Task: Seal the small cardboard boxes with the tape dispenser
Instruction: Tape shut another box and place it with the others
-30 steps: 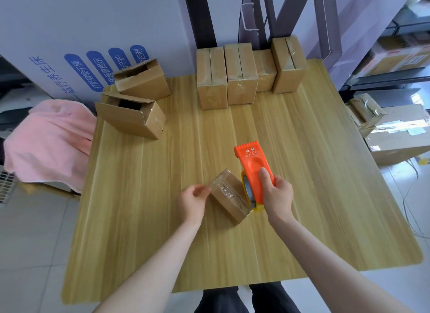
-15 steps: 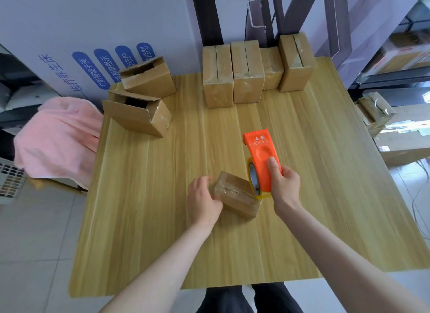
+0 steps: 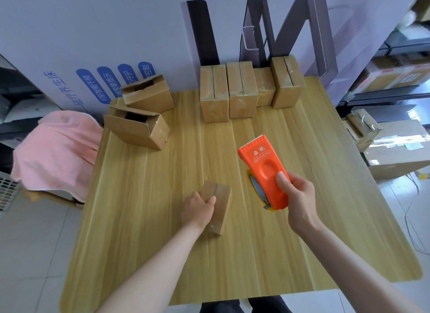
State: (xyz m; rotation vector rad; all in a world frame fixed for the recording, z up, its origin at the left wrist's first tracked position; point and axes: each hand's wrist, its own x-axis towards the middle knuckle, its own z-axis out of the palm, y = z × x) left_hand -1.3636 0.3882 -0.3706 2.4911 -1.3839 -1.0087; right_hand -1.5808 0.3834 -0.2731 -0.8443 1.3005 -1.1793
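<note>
Head view looks down on a wooden table (image 3: 162,254); near its middle lies the small cardboard box (image 3: 222,196), long side running away from the person, a seam down the centre of its top face; the left hand (image 3: 197,209) grips it from the left, fingers curled round the near end and thumb laid on top. The right hand (image 3: 299,196) is wrapped round the rear of the orange tape dispenser (image 3: 264,170), thumb pressed on its upper face; the dispenser sits to the right of the box and apart from it, its toothed edge pointing towards the far side of the table (the tape roll shows as a dark ring with a yellow rim under its left flank); whether it rests on the table or is held above it I cannot tell.

Along the far edge stands a row of closed boxes (image 3: 242,91), glossy tape on their faces; at the far left corner are two open boxes, one (image 3: 137,128) just in front of the other (image 3: 149,96), both with flaps up. A pink cloth (image 3: 55,147) is draped over something beside the table's left edge.
</note>
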